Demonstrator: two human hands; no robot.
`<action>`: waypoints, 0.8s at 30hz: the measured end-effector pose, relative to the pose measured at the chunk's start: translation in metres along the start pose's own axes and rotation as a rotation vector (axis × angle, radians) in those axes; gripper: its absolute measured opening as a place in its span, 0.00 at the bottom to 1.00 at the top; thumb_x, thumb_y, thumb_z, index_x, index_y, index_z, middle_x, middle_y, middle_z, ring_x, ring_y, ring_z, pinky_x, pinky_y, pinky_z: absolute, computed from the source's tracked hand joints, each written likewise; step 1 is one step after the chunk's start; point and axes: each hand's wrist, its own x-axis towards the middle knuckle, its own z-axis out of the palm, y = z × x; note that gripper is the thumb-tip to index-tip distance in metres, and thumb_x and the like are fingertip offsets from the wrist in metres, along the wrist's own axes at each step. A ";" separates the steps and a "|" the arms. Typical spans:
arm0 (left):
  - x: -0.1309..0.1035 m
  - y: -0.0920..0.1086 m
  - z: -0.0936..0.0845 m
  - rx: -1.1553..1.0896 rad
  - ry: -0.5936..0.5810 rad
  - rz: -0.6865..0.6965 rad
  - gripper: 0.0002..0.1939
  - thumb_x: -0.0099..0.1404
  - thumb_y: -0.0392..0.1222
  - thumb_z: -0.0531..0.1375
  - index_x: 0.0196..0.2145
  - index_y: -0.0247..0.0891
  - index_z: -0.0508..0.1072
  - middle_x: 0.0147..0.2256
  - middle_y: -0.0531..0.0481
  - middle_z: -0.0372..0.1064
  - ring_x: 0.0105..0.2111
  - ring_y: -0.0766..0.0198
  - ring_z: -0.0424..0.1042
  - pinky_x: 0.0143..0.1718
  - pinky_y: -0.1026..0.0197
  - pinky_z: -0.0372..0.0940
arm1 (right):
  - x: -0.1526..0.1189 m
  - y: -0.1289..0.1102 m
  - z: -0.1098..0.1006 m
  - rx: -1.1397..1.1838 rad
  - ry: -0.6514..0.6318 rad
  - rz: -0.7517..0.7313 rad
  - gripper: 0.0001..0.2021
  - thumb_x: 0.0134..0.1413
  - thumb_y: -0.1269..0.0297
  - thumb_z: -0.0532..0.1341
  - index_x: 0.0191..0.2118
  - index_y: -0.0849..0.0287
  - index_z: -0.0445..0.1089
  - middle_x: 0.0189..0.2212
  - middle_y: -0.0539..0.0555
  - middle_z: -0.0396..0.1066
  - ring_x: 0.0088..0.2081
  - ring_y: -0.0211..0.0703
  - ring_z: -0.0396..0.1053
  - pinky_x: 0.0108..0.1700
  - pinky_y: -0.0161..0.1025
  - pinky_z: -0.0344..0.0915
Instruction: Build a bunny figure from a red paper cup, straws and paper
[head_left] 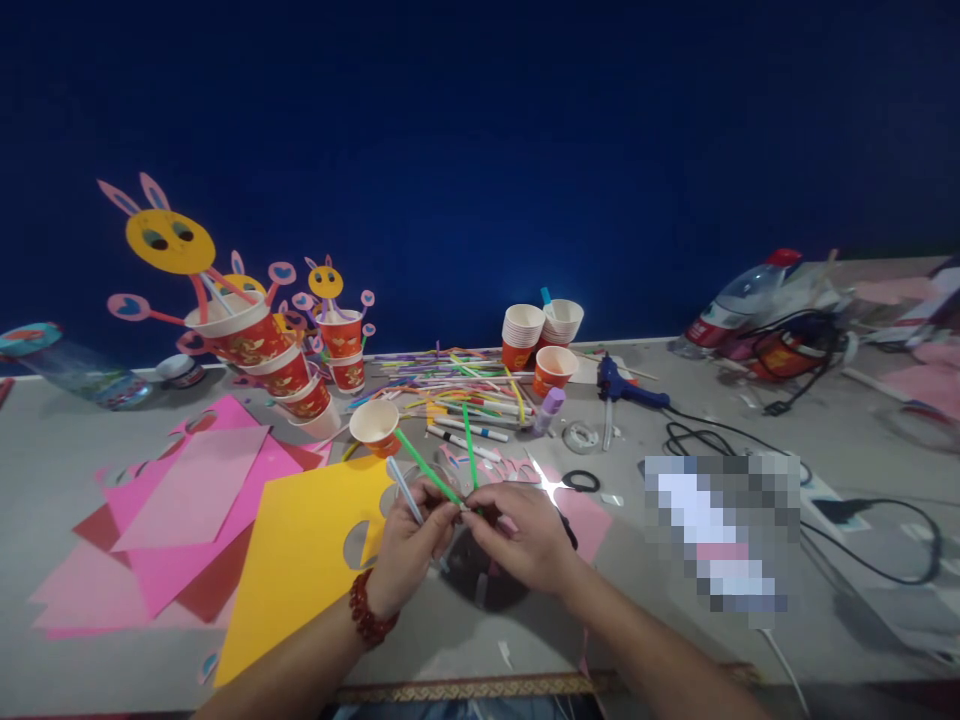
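Note:
Two green strips, one slanting left [427,465] and one nearly upright [469,440], meet between my hands at the middle of the table. My left hand [411,548] pinches the slanting strip near its lower end, and a pale pen-like stick [405,490] also rests in that hand. The fingertips of my right hand [525,530] are pressed together around the strips' lower ends, close to my left fingertips. Exactly how the ends join is hidden by the fingers. A yellow sheet [292,550] with round cut-outs lies beside my left hand.
Pink sheets [195,490] lie at left, below stacked red cups [247,335] with yellow paper faces [171,241]. Coloured sticks [450,380], markers [480,430], a purple glue stick [550,410], tape [580,437] and a blue glue gun [626,388] lie behind my hands. Cables [705,430] run at right.

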 end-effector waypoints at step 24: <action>-0.005 0.003 -0.008 0.321 -0.014 0.083 0.11 0.65 0.48 0.62 0.31 0.38 0.70 0.24 0.54 0.66 0.20 0.70 0.59 0.22 0.67 0.55 | -0.001 0.005 0.000 -0.127 -0.095 -0.046 0.05 0.57 0.71 0.57 0.33 0.56 0.69 0.26 0.52 0.78 0.26 0.42 0.74 0.32 0.36 0.64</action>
